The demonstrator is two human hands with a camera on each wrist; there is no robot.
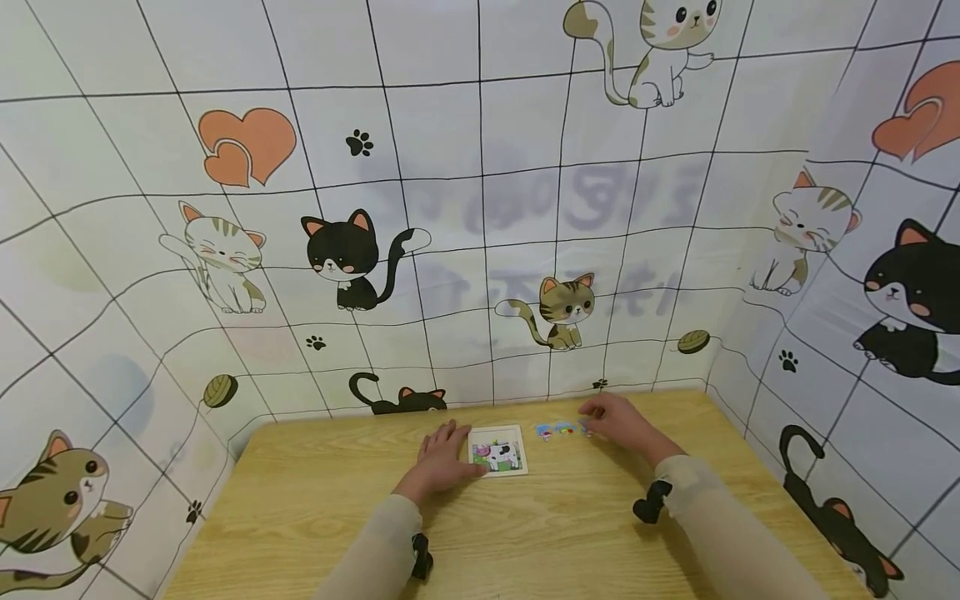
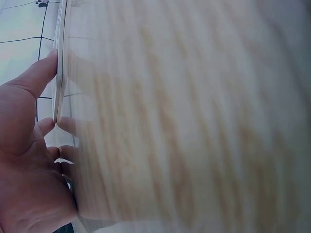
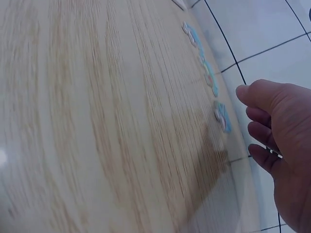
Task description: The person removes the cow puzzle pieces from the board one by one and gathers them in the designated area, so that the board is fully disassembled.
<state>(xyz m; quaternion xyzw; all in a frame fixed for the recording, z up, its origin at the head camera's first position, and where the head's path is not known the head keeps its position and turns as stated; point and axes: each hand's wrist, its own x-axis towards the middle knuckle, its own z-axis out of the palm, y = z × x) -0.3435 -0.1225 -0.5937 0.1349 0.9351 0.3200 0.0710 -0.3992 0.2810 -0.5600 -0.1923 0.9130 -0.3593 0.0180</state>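
Note:
A small square puzzle board (image 1: pixel 498 451) with a white frame and a black-and-white cow picture lies on the table. My left hand (image 1: pixel 442 458) rests at its left side, the thumb touching the near edge; the left wrist view shows the board edge-on beside the thumb. Right of the board, three small blue puzzle pieces (image 3: pixel 208 75) lie in a row. My right hand (image 1: pixel 622 425) hovers by the rightmost piece (image 3: pixel 222 116), fingers loosely bent. In the right wrist view a gap separates hand and piece, and nothing shows between the fingers.
The wooden table (image 1: pixel 337 517) reaches back to a white cloth wall (image 1: pixel 450 208) printed with cats, hearts and grid lines. Similar cloth closes off both sides. Each wrist carries a black camera mount (image 1: pixel 652 502).

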